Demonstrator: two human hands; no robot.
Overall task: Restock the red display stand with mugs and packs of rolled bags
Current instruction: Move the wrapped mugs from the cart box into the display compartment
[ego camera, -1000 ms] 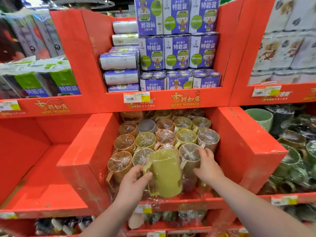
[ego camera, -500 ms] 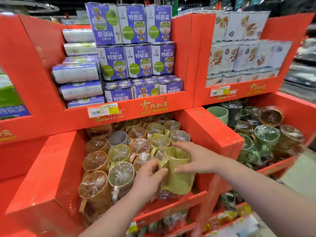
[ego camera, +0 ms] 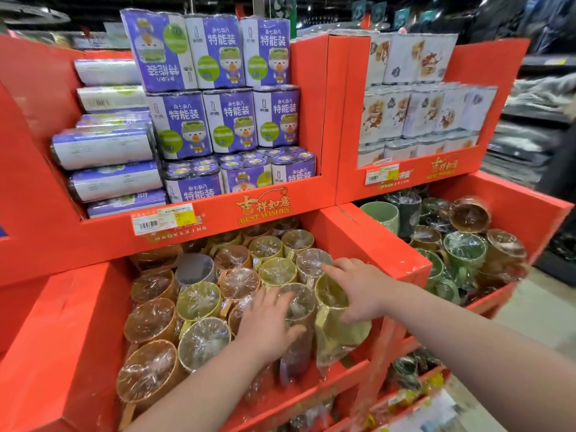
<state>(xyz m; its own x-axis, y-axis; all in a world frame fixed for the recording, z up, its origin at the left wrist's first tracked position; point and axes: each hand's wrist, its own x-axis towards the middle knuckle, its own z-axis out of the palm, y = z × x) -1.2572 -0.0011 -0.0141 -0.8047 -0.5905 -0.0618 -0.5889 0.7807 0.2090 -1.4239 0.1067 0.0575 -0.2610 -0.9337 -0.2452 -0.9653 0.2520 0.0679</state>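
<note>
**A:** From the head camera, where does the mug being placed sit?

**B:** The green mug (ego camera: 339, 335) stands in the front corner of the lower bin of the red display stand (ego camera: 374, 244), directly under the right hand (ego camera: 361, 291). That hand's fingers (ego camera: 335, 265) lie out straight and reach past its rim to the next wrapped mug. The thumb points down the near side. Whether it hooks the rim I can't quite tell, but it looks like a flat press and not a grip.

**A:** And the other hand?

**B:** The left hand (ego camera: 265, 319) is just beside it. Its fingers (ego camera: 274, 296) are spread wide and flat on the wrapped tops of the other mugs (ego camera: 199, 299), and it holds nothing.

**A:** How should the step be finished?

**B:** I'd press straight down through the rim until the base sits level, because the mug seems to lean towards the front lip. The left palm should brace the neighbours so the row doesn't shift. The plastic wrap is slick, so lift both hands off slowly.

**A:** And the rolled bags?

**B:** The packs of rolled bags (ego camera: 230, 123) are stacked on the shelf above, well beyond both sets of fingers and apparently full.
</note>
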